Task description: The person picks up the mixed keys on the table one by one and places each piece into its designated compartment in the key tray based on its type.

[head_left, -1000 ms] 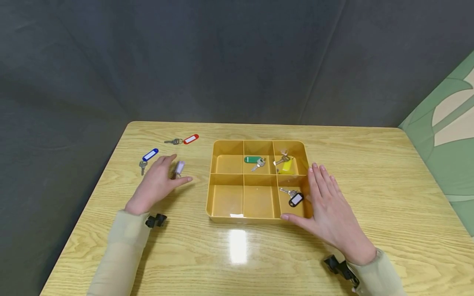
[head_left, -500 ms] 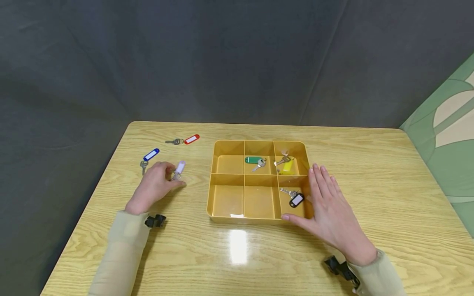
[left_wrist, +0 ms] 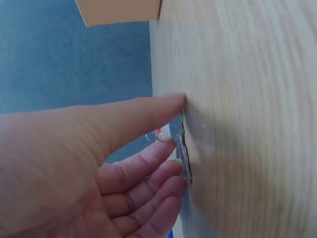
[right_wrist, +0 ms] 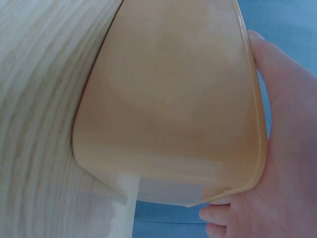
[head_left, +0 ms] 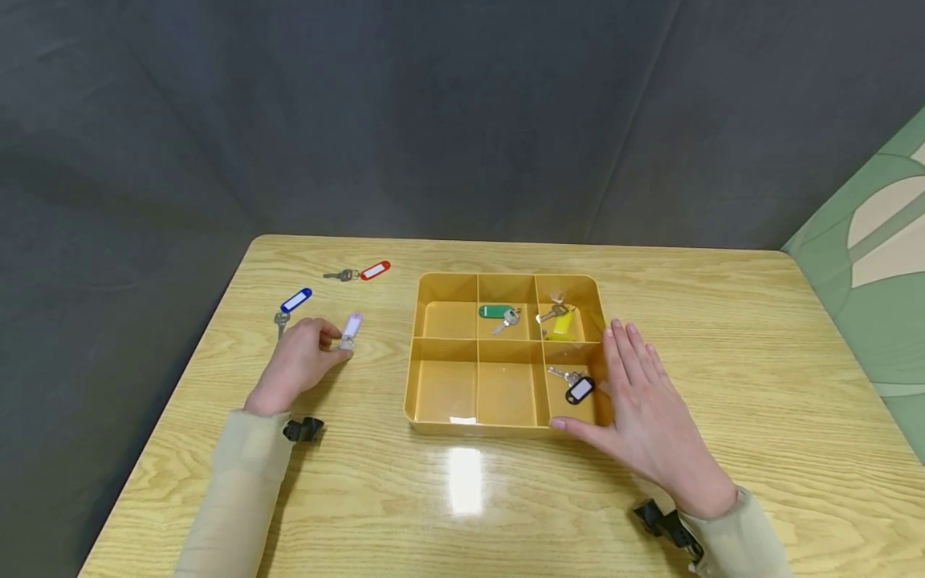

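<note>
My left hand (head_left: 299, 361) is low over the table at the left, thumb and fingertips closed around a key (left_wrist: 184, 153) that lies on the wood. A lilac key tag (head_left: 352, 325) hangs on the same ring and points away from the hand. My right hand (head_left: 650, 417) rests against the right side of a yellow six-compartment tray (head_left: 477, 428), fingers straight, thumb over its front rim. In the right wrist view, the tray's outer wall (right_wrist: 168, 89) stands beside the palm. The tray holds a green-tagged key (head_left: 495, 311), a yellow-tagged key (head_left: 562, 323) and a black-tagged key (head_left: 580, 391), each in its own compartment.
A key with a blue tag (head_left: 296, 301) lies just beyond the left hand. Farther back is a key with a red tag (head_left: 375, 270). The wooden table (head_left: 744, 345) ends at a dark curtain (head_left: 433, 120) behind and to the left.
The left thumb and fingers have drawn together around the lilac-tagged key, from a wider spread. My right hand and the tray have stayed in place.
</note>
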Demonstrator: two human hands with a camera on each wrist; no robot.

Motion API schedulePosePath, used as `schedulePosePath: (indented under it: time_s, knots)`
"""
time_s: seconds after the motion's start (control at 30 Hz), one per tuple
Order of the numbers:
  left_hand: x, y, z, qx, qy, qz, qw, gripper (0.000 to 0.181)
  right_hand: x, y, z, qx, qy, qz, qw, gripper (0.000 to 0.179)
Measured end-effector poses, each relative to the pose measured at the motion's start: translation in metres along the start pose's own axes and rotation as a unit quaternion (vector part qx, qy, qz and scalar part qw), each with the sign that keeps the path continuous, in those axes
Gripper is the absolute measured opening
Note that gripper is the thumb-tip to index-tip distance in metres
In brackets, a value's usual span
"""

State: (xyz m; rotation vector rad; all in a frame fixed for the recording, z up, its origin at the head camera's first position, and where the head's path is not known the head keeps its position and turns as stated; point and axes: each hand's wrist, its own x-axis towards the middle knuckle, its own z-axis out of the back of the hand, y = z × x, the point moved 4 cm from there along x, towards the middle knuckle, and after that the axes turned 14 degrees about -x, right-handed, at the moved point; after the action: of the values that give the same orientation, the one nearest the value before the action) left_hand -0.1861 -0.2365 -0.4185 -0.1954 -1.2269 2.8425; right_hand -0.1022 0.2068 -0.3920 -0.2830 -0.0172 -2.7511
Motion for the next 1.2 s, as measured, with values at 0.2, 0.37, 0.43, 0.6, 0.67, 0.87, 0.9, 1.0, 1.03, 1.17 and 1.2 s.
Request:
schedulePosePath:
  time_s: [0.2, 0.37, 0.43, 0.6, 0.67, 0.87, 0.9, 1.0, 1.03, 1.17, 1.2]
  knots:
    - [0.003, 0.005, 0.000, -0.009, 0.003, 0.004, 0.9999, 0.026, 0.001, 0.000, 0.000, 0.002, 0.000, 0.001, 1.0000, 0.128]
    - [0.004, 0.009, -0.001, -0.027, 0.010, 0.015, 0.9995, 0.024, 0.001, 0.000, 0.000, 0.002, 0.001, 0.002, 1.0000, 0.127]
    - [0.005, 0.009, -0.001, -0.038, 0.009, 0.018, 0.9991, 0.023, 0.001, 0.000, 0.000, 0.003, 0.002, 0.002, 1.0000, 0.127]
    - [0.005, 0.012, 0.000, -0.059, 0.003, 0.021, 0.9980, 0.021, 0.000, -0.001, -0.001, 0.006, 0.002, 0.001, 1.0000, 0.127]
    - [0.005, 0.014, 0.001, -0.070, 0.006, 0.021, 0.9973, 0.021, 0.000, -0.001, 0.000, 0.008, 0.000, 0.002, 1.0000, 0.127]
    - [0.007, 0.020, 0.005, -0.106, 0.028, 0.019, 0.9938, 0.019, 0.000, -0.001, 0.000, 0.011, -0.005, 0.003, 0.9999, 0.127]
    - [0.007, 0.021, 0.006, -0.109, 0.032, 0.020, 0.9933, 0.019, 0.000, -0.001, 0.000, 0.011, -0.005, 0.003, 0.9999, 0.127]
    - [0.009, 0.023, 0.007, -0.115, 0.044, 0.027, 0.9920, 0.019, 0.000, -0.001, 0.000, 0.013, -0.005, 0.002, 0.9999, 0.127]
    - [0.010, 0.024, 0.008, -0.119, 0.046, 0.033, 0.9913, 0.019, 0.000, -0.001, 0.000, 0.013, -0.005, 0.002, 0.9999, 0.127]
    - [0.011, 0.026, 0.011, -0.137, 0.057, 0.058, 0.9872, 0.023, 0.000, -0.001, 0.000, 0.014, -0.003, 0.002, 0.9999, 0.127]
    - [0.011, 0.027, 0.012, -0.143, 0.059, 0.064, 0.9859, 0.025, 0.000, -0.001, 0.000, 0.014, -0.003, 0.002, 0.9999, 0.127]
